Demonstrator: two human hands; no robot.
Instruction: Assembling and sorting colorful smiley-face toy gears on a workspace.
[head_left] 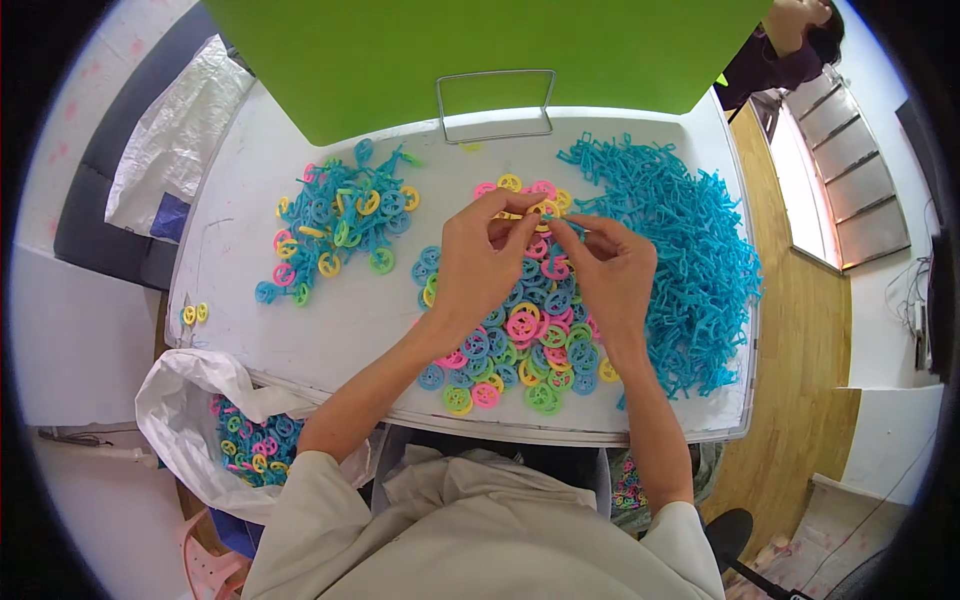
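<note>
Above the pile, my left hand pinches a small yellow spoked plastic wheel between thumb and fingers. Right beside it, my right hand is closed in a pinch at the wheel's edge; whatever its fingertips hold is mostly hidden. Beneath both hands spreads a heap of loose spoked wheels in pink, yellow, green and blue. A large mound of thin teal plastic stems lies to the right of my right hand. Farther left is a pile of wheels joined with teal stems.
A green panel with a wire stand rises at the table's back. Two yellow wheels lie near its left edge. A white sack of colourful pieces hangs at the front left. Another person's dark sleeve shows at the back right.
</note>
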